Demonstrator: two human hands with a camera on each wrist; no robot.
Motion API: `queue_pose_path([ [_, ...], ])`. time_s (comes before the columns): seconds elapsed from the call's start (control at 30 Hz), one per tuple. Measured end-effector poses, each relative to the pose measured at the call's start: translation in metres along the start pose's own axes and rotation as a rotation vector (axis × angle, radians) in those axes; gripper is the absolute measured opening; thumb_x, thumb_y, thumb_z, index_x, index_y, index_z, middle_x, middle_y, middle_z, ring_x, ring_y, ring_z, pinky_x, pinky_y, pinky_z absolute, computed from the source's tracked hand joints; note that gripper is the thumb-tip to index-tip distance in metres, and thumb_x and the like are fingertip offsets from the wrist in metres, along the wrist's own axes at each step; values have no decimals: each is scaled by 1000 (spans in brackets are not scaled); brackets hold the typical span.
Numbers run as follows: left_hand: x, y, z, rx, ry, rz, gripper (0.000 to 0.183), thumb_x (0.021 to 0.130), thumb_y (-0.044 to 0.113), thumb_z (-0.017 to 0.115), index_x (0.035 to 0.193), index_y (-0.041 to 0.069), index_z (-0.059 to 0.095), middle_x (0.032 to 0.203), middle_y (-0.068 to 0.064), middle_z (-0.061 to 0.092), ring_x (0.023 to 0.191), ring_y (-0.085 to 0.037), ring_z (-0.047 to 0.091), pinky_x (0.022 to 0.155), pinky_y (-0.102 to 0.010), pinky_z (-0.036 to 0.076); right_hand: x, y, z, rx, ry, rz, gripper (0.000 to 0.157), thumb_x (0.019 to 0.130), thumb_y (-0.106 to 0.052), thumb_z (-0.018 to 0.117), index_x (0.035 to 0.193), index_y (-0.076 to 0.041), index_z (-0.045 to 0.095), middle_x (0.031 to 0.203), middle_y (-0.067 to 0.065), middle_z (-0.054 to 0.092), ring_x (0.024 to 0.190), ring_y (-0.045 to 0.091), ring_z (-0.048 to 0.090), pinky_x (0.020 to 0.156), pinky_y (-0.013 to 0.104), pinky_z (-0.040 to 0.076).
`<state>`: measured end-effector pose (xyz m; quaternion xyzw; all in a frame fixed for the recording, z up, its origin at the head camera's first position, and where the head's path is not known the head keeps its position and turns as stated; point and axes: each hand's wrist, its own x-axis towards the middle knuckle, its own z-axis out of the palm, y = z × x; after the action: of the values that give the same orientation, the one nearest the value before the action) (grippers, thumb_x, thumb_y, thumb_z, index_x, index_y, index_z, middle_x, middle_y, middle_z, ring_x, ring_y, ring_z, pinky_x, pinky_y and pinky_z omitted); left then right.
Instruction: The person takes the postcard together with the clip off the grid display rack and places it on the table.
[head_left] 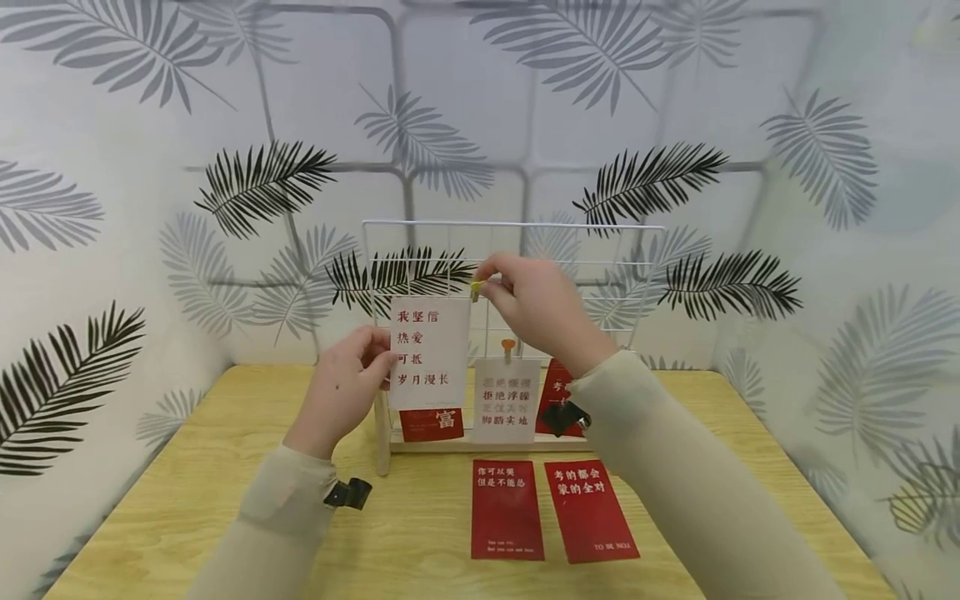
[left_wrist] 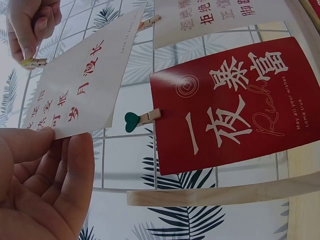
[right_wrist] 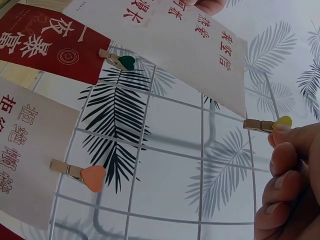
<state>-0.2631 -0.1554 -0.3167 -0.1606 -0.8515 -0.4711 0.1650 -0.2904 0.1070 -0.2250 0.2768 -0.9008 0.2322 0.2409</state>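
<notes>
My left hand [head_left: 341, 387] pinches the left edge of a white card [head_left: 431, 358] with red Chinese characters, held up before a white wire grid [head_left: 513, 223]. In my right hand [head_left: 543, 304], thumb and finger pinch a small wooden clothespin [right_wrist: 260, 125] topped by a yellow heart. Its tip is at the card's upper right corner; whether it bites the card I cannot tell. Behind and below that card, a red card [left_wrist: 230, 105] hangs from a clothespin with a green heart [left_wrist: 142, 120]. Beside it another white card [head_left: 506, 404] hangs from an orange-heart clothespin [head_left: 507, 349].
A further red card [head_left: 557, 382] hangs on the grid, partly hidden by my right arm. Two red cards, one left [head_left: 507, 510] and one right [head_left: 592, 512], lie on the wooden table [head_left: 405, 533] before the grid's wooden base [head_left: 465, 447]. Leaf-patterned fabric surrounds the table.
</notes>
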Motion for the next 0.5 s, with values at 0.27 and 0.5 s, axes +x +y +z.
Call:
queue_pose_path([
  [0.27,-11,-4,-1,-13,-18,-33,10,101,9,61,110,4,61,93,-9,66,77,-20,65,74,-35,57,-17,10,0,104,-33,103,15,103,-26,60,114,-20,69,64,1,53,52,19,45,50,34,40],
  [0.5,-20,-7,2,-22,-43,-31,8,101,9,61,108,5,61,93,-8,66,77,-23,67,72,-36,59,-34,23,2,183,-14,142,14,101,-29,63,112,-21,68,66,2,51,53,20,44,50,35,39],
])
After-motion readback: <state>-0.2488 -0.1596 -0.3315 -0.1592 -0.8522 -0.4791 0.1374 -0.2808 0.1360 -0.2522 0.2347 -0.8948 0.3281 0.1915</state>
